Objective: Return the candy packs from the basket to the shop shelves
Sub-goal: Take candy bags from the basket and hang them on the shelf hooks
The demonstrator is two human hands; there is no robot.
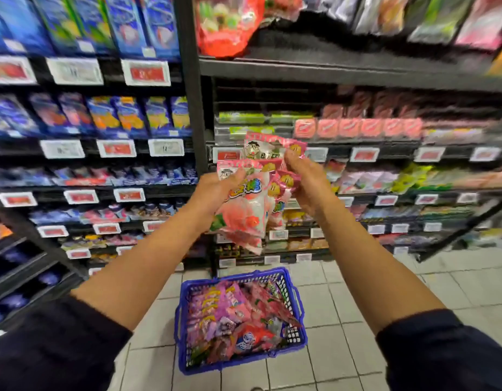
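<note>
Both my hands hold a bunch of pink and white candy packs up in front of the shelves. My left hand grips the front packs from the left side. My right hand pinches the top corner of the rear pack, which shows a cartoon face. Below on the tiled floor stands a blue plastic basket filled with several pink, purple and red candy packs.
Black shop shelves with price tags rise ahead. Blue boxes fill the left bay; pink and green sweets fill the right bay. A red bag hangs on the top shelf. White floor tiles spread right of the basket.
</note>
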